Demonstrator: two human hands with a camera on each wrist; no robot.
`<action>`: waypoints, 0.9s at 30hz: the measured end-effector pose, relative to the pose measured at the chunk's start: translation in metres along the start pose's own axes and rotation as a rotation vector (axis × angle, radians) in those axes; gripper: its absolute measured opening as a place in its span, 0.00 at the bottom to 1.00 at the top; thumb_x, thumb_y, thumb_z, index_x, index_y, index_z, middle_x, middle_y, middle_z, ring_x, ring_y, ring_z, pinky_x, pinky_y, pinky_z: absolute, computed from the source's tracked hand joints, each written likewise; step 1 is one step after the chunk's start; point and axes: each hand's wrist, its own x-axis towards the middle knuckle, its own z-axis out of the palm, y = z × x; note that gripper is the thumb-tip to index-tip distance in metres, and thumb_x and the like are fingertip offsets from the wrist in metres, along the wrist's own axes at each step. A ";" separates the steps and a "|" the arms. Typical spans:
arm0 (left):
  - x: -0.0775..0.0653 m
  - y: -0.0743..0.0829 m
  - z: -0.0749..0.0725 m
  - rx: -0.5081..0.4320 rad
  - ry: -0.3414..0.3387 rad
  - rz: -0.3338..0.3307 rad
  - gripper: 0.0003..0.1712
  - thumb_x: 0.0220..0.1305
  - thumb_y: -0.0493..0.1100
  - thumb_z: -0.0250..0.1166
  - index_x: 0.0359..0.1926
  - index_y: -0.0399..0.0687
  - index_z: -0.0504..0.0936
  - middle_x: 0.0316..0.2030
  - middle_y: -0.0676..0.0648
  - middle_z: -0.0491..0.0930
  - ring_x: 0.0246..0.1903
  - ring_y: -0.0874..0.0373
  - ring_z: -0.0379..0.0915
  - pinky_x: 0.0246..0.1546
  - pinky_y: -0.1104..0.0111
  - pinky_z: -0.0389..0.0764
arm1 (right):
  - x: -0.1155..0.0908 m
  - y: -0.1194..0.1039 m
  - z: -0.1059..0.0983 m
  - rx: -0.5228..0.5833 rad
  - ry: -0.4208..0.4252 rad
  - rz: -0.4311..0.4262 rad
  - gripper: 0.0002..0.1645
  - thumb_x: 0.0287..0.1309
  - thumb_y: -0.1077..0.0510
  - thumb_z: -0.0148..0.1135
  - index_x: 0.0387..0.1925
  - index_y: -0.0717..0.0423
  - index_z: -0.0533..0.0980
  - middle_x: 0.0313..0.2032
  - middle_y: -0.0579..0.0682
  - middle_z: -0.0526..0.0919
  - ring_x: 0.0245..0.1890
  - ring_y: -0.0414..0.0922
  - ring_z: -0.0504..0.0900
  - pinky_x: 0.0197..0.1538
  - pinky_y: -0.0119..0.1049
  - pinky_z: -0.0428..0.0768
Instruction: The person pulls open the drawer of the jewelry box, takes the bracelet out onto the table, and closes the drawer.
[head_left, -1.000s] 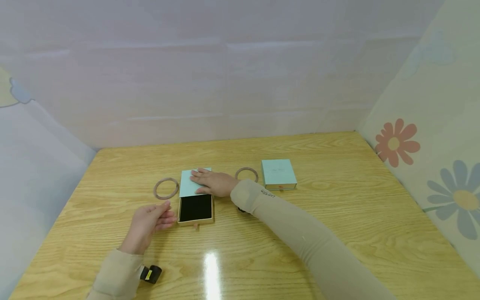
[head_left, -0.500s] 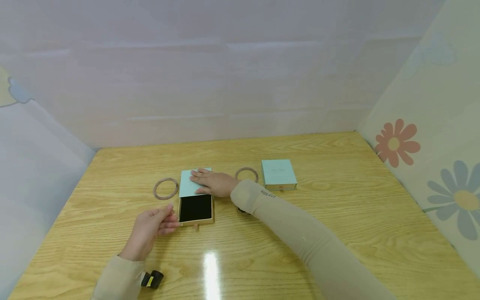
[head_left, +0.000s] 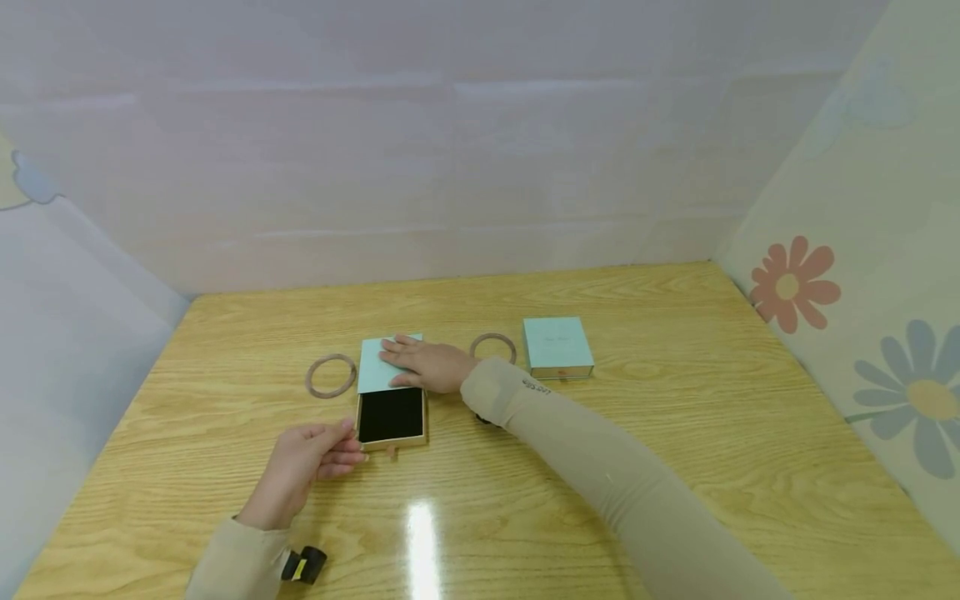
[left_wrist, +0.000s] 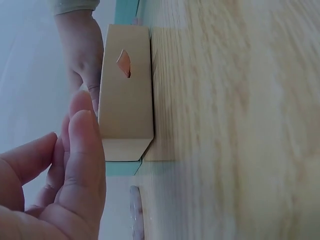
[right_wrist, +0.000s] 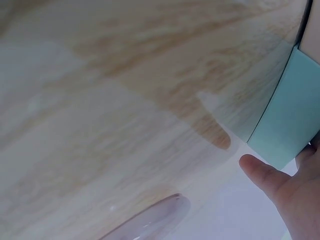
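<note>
A light-blue drawer-style jewellery box lies left of centre, its beige drawer pulled partway out towards me. Black padding lines the drawer, and an orange ribbon tab sticks out of its front. My right hand rests flat on the blue sleeve with fingers spread. At the drawer's front left corner is my left hand, its fingers loosely bent and holding nothing; whether they touch the drawer I cannot tell. One purplish bangle lies left of the box, another bangle beyond my right wrist, partly hidden.
A second light-blue box, with its drawer in, stands to the right on the wooden table. Pale walls with printed flowers border the table. A black device sits at my left wrist.
My left hand has shifted slightly right and towards me, closer to the drawer's front corner. My right hand and the box stay where they were.
</note>
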 end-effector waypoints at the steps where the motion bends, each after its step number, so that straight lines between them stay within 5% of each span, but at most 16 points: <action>1: 0.000 0.000 0.000 0.004 0.001 0.001 0.18 0.72 0.43 0.58 0.32 0.32 0.83 0.26 0.44 0.84 0.28 0.58 0.84 0.31 0.70 0.84 | 0.000 0.000 0.000 -0.003 -0.001 0.000 0.37 0.74 0.42 0.42 0.75 0.51 0.50 0.75 0.48 0.45 0.75 0.44 0.39 0.74 0.36 0.44; 6: -0.003 -0.001 0.000 0.057 -0.034 -0.001 0.18 0.70 0.43 0.60 0.36 0.29 0.82 0.27 0.45 0.84 0.29 0.57 0.84 0.32 0.69 0.84 | 0.002 0.002 0.002 -0.003 0.001 -0.002 0.36 0.74 0.42 0.43 0.75 0.51 0.50 0.75 0.47 0.45 0.75 0.44 0.39 0.74 0.36 0.44; 15: -0.005 -0.005 -0.001 0.133 -0.214 0.000 0.20 0.70 0.44 0.60 0.39 0.25 0.83 0.29 0.47 0.84 0.29 0.58 0.84 0.30 0.68 0.84 | 0.000 0.001 0.000 0.000 -0.002 -0.002 0.37 0.74 0.42 0.43 0.75 0.51 0.50 0.75 0.47 0.45 0.75 0.44 0.39 0.74 0.36 0.44; 27: -0.004 -0.014 0.001 0.034 -0.289 -0.040 0.23 0.73 0.43 0.55 0.50 0.22 0.76 0.38 0.40 0.85 0.33 0.56 0.84 0.32 0.67 0.85 | 0.000 0.001 -0.001 -0.003 -0.007 -0.003 0.37 0.74 0.42 0.42 0.75 0.51 0.50 0.75 0.48 0.44 0.75 0.44 0.38 0.74 0.36 0.44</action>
